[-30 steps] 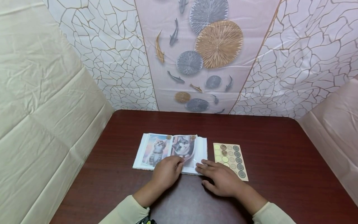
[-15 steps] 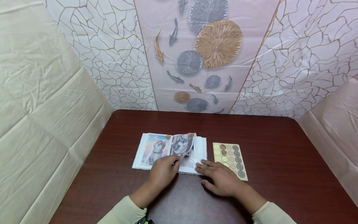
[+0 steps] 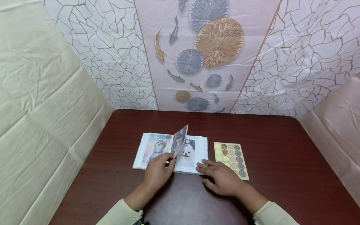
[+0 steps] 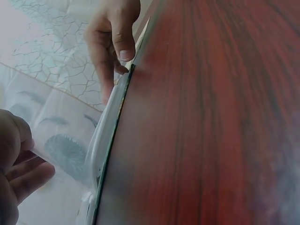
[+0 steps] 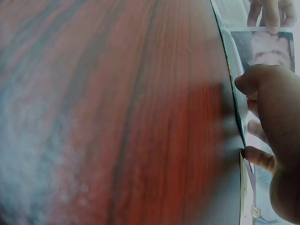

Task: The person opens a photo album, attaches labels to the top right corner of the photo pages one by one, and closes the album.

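An open photo album [image 3: 201, 142] lies on the table, a kitten photo on its left page and a white fluffy dog photo [image 3: 187, 157] on its right. Between them an album page [image 3: 180, 139] with a cat picture stands raised at a slant. My left hand [image 3: 158, 170] pinches that page near its lower corner, thumb against fingers; the left wrist view shows the clear sleeve between them. My right hand [image 3: 222, 177] rests with extended fingertips on the album's lower right edge. Its palm side partly covers a sheet of round stickers [image 3: 242, 159] beside the album.
The dark red wooden table [image 3: 281, 150] extends to both sides. Patterned cloth [image 3: 197, 78] hangs behind its far edge, and pale fabric walls [image 3: 56, 109] flank it left and right.
The cat page has lifted from nearly flat and swung left, uncovering the white dog photo. My left hand has moved left with it. My right hand has stayed in place.
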Motion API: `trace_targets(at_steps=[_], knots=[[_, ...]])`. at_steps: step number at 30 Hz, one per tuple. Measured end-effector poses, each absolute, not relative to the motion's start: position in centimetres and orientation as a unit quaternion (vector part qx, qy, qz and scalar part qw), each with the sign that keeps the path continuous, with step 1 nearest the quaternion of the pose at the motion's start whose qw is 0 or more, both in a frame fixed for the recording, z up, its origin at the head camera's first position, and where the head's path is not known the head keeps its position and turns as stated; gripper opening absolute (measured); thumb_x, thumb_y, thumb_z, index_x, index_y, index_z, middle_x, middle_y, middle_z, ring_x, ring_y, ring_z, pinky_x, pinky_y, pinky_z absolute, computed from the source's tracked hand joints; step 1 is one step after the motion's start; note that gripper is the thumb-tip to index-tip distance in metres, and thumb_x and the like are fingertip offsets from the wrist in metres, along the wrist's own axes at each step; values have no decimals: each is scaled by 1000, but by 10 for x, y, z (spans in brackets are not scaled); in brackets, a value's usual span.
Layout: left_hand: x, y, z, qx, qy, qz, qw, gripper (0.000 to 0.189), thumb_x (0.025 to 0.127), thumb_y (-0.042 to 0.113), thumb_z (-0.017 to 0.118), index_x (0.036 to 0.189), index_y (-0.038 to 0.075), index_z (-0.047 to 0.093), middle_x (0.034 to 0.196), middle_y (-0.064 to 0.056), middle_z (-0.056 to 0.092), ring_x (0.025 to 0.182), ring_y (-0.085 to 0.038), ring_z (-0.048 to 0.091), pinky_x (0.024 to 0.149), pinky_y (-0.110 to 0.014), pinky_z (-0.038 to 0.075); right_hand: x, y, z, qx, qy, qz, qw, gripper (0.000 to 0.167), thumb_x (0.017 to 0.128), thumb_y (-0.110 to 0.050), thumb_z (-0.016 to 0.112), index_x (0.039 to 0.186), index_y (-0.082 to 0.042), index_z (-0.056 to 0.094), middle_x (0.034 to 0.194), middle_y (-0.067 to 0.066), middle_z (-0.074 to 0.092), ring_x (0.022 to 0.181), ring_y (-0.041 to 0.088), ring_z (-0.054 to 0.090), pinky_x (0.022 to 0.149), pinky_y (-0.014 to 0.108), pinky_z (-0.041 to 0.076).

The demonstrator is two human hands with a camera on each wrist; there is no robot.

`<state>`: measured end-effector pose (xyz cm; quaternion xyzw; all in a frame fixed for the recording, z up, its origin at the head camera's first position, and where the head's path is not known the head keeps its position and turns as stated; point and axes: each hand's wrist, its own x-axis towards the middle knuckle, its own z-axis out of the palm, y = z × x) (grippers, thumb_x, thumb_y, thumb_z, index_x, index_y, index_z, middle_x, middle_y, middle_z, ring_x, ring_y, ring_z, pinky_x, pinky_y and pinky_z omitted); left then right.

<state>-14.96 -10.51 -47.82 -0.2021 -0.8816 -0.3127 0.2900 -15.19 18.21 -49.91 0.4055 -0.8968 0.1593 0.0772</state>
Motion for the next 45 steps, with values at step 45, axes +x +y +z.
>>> trace_targets(at_steps=[45], knots=[[-144,-193,-484,24,-947,-199,251,3,83,19,74,85,18,75,66,5,66,62,-27,63,62,-51,46,-149,181,-501,391,-903,162,70,48,93,-25,72,139,-13,66,145,-2,59,138,24,50,105,50,45]])
